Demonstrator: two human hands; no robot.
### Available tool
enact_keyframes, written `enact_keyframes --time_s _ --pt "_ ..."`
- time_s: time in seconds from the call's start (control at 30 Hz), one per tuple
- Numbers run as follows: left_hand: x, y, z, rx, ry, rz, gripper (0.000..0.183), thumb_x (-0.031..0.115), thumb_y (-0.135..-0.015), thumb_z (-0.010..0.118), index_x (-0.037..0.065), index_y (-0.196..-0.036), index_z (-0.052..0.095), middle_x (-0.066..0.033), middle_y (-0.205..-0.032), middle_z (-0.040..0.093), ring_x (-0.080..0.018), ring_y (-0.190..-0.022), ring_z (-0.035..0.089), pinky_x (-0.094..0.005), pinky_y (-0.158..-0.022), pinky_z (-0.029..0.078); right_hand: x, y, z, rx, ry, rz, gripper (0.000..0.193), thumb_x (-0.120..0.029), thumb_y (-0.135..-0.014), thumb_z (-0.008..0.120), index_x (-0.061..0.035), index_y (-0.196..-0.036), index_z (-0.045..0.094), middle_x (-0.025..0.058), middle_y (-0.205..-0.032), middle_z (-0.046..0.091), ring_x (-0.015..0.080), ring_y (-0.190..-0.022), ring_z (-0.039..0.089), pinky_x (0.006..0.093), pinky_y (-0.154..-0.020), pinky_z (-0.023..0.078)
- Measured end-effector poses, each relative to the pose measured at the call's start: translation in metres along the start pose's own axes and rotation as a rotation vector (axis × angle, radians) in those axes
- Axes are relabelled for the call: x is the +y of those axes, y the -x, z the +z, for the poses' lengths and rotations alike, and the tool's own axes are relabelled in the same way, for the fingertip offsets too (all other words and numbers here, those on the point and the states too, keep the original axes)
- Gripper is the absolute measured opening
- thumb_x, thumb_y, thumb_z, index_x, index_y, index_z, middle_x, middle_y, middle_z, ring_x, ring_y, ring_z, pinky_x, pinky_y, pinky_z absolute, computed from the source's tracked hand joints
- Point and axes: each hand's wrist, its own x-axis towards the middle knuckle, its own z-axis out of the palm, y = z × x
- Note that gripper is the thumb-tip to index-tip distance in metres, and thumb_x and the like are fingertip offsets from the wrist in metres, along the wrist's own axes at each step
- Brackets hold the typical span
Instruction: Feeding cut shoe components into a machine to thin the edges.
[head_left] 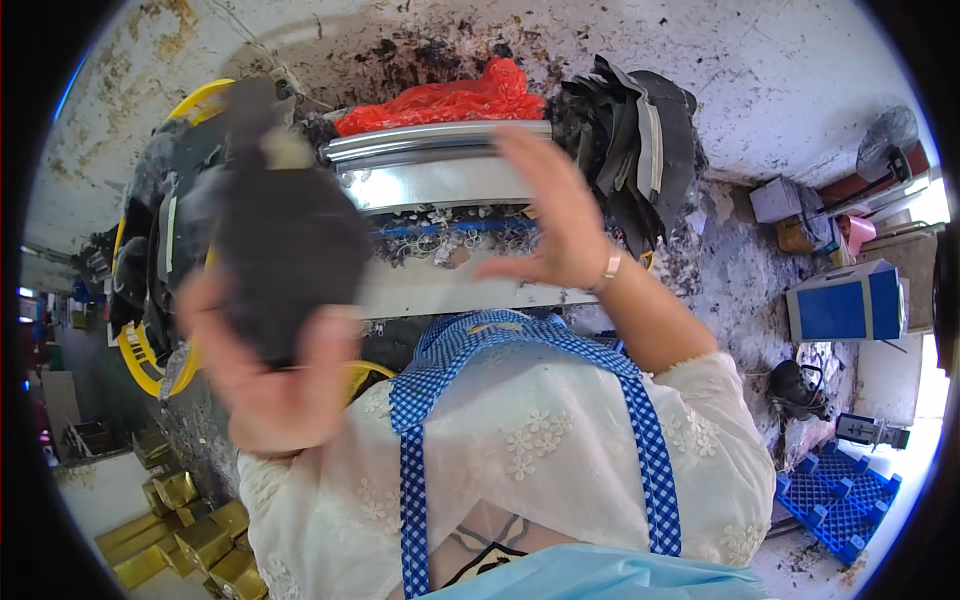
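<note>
At a cluttered workbench seen from above, a person in a white embroidered blouse (520, 440) and a blue-and-white checked apron (520, 345) lifts both hands over a shiny curved metal machine housing (440, 165). Left hand (265, 375), blurred, is raised close to the camera with its fingers wrapped around the lower end of a dark grey, floppy piece of fabric-like material (285, 250), which stands up above the palm and covers part of the bench behind it. Right hand (555, 220) is held open and empty over the metal housing, fingers spread and pointing up and left, thumb stretched out to the left, gripping nothing; a pale metal bracelet (608, 270) circles its wrist.

Behind the housing lies a crumpled red plastic bag (450, 100), and just to its right a stack of dark grey and black cut pieces (640, 140) leans against the stained wall. On the left, a round yellow plastic basket (135, 340) holds more dark pieces. Blue strapping and small scraps (450, 235) sit in the gap below the housing.

Lower left, a heap of gold-coloured foil blocks (190, 540) lies on the floor. To the right stand a blue and white box (845, 305) and, further down, a blue plastic crate (840, 500).
</note>
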Motion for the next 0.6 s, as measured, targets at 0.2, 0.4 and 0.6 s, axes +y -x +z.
enact_keyframes --time_s 0.2,0.4,0.6 --pt "-0.045 -0.027 0.042 -0.393 0.252 0.421 0.087 0.016 -0.065 0.082 -0.001 -0.130 0.028 -0.0185 -0.127 0.041 -0.0274 -0.115 0.046 -0.0386 -0.101 0.033 -0.017 -0.020 0.058 -0.104 -0.879 0.407 0.027 -0.014 -0.083 0.068 -0.0021 -0.107 0.063 0.0056 -0.090 0.068 0.0091 -0.079 0.061 0.0257 -0.072 0.050" --pt "-0.155 0.026 0.009 -0.808 0.320 -0.763 0.073 0.016 -0.070 0.080 0.001 -0.130 0.042 -0.0076 -0.118 0.057 -0.0156 -0.109 0.051 -0.0307 -0.098 0.038 0.022 0.008 0.091 -0.019 -1.645 1.219 0.028 -0.011 -0.087 0.064 -0.0007 -0.113 0.059 0.0090 -0.103 0.066 0.0196 -0.092 0.065 0.0332 -0.081 0.054" --pt "-0.170 0.061 0.010 -0.979 0.244 -1.009 0.055 0.010 -0.077 0.074 0.000 -0.125 0.049 -0.0060 -0.116 0.059 -0.0117 -0.107 0.051 -0.0292 -0.095 0.041 0.051 0.051 0.140 0.089 -1.494 1.684 0.025 -0.015 -0.090 0.060 0.0008 -0.109 0.057 0.0109 -0.100 0.066 0.0227 -0.089 0.065 0.0353 -0.078 0.055"
